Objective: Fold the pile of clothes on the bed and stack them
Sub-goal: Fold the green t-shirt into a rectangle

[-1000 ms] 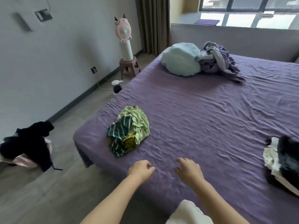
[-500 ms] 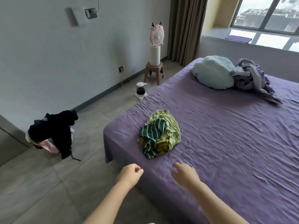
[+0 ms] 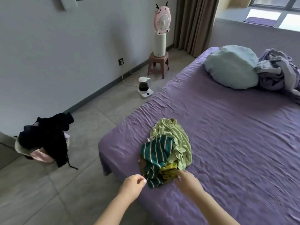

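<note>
Nearest: left hand loosely curled, empty, just left of the pile, fingers close to its striped hem. Right hand at the pile's near edge, fingers touching the yellow cloth; grip unclear. Pile crumpled near the bed corner. Farther: pillow, kettle, fan on stool.
</note>
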{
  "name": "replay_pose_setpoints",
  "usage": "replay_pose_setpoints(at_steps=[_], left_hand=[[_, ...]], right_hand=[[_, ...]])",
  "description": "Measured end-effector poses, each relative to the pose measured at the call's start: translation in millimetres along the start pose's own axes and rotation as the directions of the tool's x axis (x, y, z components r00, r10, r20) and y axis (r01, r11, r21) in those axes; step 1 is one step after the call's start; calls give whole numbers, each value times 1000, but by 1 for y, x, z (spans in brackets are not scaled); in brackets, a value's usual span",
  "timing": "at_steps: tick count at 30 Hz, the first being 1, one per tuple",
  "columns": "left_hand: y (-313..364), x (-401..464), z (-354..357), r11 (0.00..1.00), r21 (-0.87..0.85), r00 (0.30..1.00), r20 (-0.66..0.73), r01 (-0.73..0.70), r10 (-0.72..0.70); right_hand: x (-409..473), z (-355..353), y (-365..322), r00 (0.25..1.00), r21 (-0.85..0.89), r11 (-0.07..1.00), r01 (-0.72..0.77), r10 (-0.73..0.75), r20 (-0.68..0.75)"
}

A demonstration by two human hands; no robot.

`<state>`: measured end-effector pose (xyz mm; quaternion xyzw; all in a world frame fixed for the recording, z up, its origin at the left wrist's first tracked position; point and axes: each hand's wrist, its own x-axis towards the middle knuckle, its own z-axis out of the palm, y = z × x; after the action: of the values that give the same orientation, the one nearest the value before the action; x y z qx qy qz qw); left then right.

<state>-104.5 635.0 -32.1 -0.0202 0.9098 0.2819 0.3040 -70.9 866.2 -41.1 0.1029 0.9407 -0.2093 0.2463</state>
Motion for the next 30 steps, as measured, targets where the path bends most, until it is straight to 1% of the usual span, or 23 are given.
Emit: replay_pose_setpoints(at_steps=[6, 8, 12, 15, 18, 19, 21, 23, 26, 28, 30], left_hand=[[18, 57, 1, 999, -3, 996, 85, 42, -41], [29, 76, 2, 1000, 5, 992, 120, 29, -29], [51, 120, 3, 999, -21, 979, 200, -34, 38], [63, 153, 5, 997, -33, 960, 268, -71, 77], [71, 182, 4, 994, -29, 942, 317, -105, 109], [74, 190, 2, 993, -27, 937, 330, -115, 118], [83, 204, -6, 990, -30, 931, 336, -138, 140], [99, 215, -18, 986, -32, 930, 328, -164, 165], [136, 228, -46, 966, -69, 923, 287, -247, 257], [169, 233, -67, 941, -115, 903, 264, -320, 339], [201, 234, -88, 903, -116, 870, 241, -414, 430]], right_hand=[[71, -21, 0, 999, 29, 999, -34, 32, 44], [90, -22, 1, 998, 59, 996, -62, 61, 27], [134, -14, 7, 973, 182, 958, -222, 230, -22], [167, -1, 8, 926, 335, 882, -330, 372, -67], [194, 4, 9, 875, 360, 842, -401, 469, -123], [200, 1, 10, 853, 417, 809, -415, 505, -131], [209, -17, 13, 837, 606, 710, -359, 532, -127], [211, -48, 15, 846, 731, 642, -231, 504, -175], [203, -119, 11, 834, 799, 601, -26, 454, -314], [191, -171, 2, 816, 828, 548, 119, 422, -396], [173, -223, -11, 809, 836, 494, 239, 375, -453]])
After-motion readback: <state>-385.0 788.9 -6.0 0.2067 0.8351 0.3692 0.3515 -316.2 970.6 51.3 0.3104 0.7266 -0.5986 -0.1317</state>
